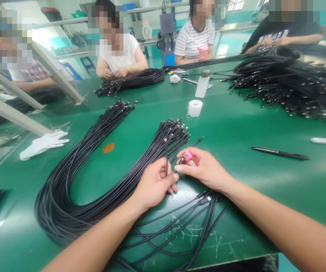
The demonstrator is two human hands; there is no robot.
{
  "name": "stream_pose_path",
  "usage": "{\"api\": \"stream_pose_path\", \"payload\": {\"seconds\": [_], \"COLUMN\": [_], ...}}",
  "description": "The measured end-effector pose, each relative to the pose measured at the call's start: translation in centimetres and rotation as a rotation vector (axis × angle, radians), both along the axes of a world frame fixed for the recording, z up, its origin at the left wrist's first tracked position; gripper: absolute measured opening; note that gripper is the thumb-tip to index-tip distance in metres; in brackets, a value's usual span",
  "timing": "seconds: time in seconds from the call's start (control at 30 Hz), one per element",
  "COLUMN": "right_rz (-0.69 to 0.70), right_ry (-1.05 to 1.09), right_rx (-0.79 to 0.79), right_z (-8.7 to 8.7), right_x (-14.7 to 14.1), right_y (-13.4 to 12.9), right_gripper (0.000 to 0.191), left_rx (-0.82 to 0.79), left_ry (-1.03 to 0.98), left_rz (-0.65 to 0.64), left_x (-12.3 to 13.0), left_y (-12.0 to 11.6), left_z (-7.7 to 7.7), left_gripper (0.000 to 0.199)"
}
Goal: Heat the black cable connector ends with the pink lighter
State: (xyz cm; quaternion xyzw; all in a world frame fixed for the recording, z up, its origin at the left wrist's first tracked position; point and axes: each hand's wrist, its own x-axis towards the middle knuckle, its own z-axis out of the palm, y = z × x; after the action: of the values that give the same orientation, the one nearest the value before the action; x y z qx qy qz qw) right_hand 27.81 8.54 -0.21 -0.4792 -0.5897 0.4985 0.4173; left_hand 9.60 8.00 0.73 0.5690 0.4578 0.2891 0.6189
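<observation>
Pinched in my left hand (pixel 159 180) is a black cable, its connector end (pixel 166 149) pointing up above the fingers. Just to the right, my right hand (pixel 204 166) is closed around a small pink and red lighter (pixel 190 158) with a white label. The fingertips of both hands are close together. Behind them lies a large bundle of black cables (pixel 58 192), bent into a U, with both sets of metal connectors at the far side. Several loose cables (pixel 163 226) spread over the table below my hands.
On the green table (pixel 236 136) stand a white bottle (pixel 202 85) and a white tape roll (pixel 194 108). A black pen (pixel 279 153) lies right, a white glove (pixel 44 144) left. Big cable piles (pixel 287 83) sit at the back, where several people work.
</observation>
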Motion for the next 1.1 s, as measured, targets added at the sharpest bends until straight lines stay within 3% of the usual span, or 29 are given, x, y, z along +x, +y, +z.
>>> {"api": "stream_pose_path", "payload": {"seconds": [0.37,0.57,0.73,0.93,1.1], "right_rz": [-0.207,-0.181,-0.164,-0.147,-0.126], "right_ry": [0.194,0.139,0.136,0.086,0.050], "right_rx": [-0.075,-0.103,-0.261,-0.199,-0.164], "right_z": [-0.7,-0.6,0.4,0.2,0.1], "right_x": [1.1,0.8,0.3,-0.1,-0.4], "right_y": [1.0,0.7,0.3,-0.2,-0.3], "right_gripper": [0.020,0.030,0.052,0.032,0.027], "left_rx": [-0.018,-0.025,0.034,0.087,0.099], "left_ry": [-0.034,-0.048,0.010,0.058,0.071], "left_rz": [0.007,0.011,0.080,0.125,0.100], "left_x": [0.1,0.0,-0.1,0.1,0.1], "left_y": [-0.1,0.0,0.2,0.1,0.0], "left_z": [0.3,0.2,0.3,0.5,0.4], "left_gripper": [0.029,0.030,0.031,0.030,0.028]}}
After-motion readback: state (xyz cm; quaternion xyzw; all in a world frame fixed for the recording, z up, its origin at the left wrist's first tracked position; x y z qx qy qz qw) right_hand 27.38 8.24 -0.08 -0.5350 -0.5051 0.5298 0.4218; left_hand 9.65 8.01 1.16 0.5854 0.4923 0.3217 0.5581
